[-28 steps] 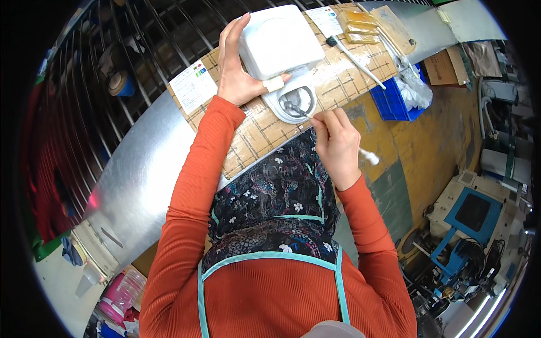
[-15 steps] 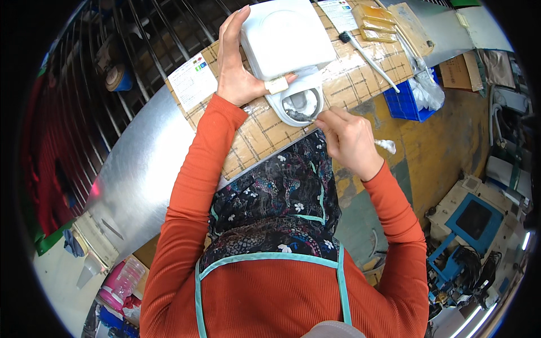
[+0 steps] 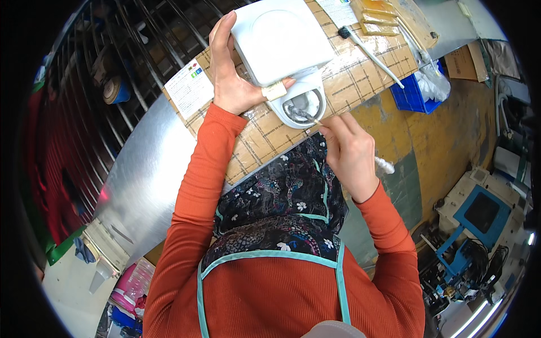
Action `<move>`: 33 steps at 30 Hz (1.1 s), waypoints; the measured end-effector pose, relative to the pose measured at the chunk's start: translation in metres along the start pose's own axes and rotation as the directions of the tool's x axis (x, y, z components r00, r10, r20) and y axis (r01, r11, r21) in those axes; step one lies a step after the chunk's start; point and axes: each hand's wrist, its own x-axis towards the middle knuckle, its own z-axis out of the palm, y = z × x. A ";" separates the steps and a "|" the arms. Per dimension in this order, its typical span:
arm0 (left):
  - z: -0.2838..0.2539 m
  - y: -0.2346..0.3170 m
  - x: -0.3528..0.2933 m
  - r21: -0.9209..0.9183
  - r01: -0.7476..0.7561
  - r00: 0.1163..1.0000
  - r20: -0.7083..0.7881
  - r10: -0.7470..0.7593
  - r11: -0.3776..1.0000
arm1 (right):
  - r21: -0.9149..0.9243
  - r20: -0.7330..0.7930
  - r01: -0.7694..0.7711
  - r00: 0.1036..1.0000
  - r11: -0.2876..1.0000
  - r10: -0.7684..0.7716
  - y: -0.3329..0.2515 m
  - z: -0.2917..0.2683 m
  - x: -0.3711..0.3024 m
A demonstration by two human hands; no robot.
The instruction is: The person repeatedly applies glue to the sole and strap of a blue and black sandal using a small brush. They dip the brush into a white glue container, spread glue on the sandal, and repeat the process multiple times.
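A white plastic housing [image 3: 283, 39], square with rounded corners and with a ring-shaped part [image 3: 318, 111] at its near end, lies on the cardboard. My left hand [image 3: 232, 84] grips its left side, fingers along the edge and the tape-wrapped thumb across the neck above the ring. In my right hand [image 3: 350, 152], just right of the ring, is a thin stick with wrapped ends, pinched in the fingers. Its grey, dirtied tip [image 3: 301, 114] is inside the ring, near the inner wall. A white wrapped end [image 3: 384, 165] sticks out behind the hand.
Brown cardboard [image 3: 256, 143] covers the bench beneath the housing. To the right lie a black-tipped white stick [image 3: 375, 59] and amber blocks [image 3: 380, 17]. A blue bin [image 3: 414, 97] with white material stands beyond the bench edge. Metal rods [image 3: 121, 73] form a rack at left.
The stick's grey tip has shifted left and slightly up inside the ring. My right hand has moved a little down and to the right. My left hand keeps its hold on the housing.
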 end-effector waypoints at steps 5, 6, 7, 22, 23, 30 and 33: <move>0.000 -0.002 -0.002 -0.004 -0.022 1.000 0.000 0.022 1.000 | -0.059 0.174 0.187 0.969 0.981 -0.175 0.013 -0.008 0.003; 0.000 -0.003 -0.003 0.004 -0.016 1.000 -0.002 0.016 1.000 | -0.034 0.206 0.217 0.957 0.976 -0.205 0.018 -0.011 0.005; 0.001 -0.003 -0.003 0.011 -0.012 1.000 -0.003 0.012 1.000 | -0.009 0.235 0.245 0.943 0.969 -0.237 0.023 -0.012 0.008; 0.003 -0.006 -0.002 -0.060 0.011 0.998 -0.062 -0.015 0.998 | 0.053 0.462 0.145 0.874 0.988 -0.153 0.043 -0.040 0.047; 0.003 -0.006 -0.003 -0.039 0.008 0.998 -0.057 -0.010 0.999 | 0.009 0.489 0.239 0.846 0.971 -0.213 0.040 -0.041 0.061; -0.002 -0.002 -0.004 -0.001 -0.006 0.999 -0.043 0.006 1.000 | -0.184 0.608 0.549 0.715 0.815 -0.344 0.016 -0.043 0.092; 0.000 -0.001 -0.002 -0.023 -0.038 0.998 -0.054 0.037 0.999 | -0.175 0.582 0.544 0.730 0.820 -0.360 0.017 -0.037 0.090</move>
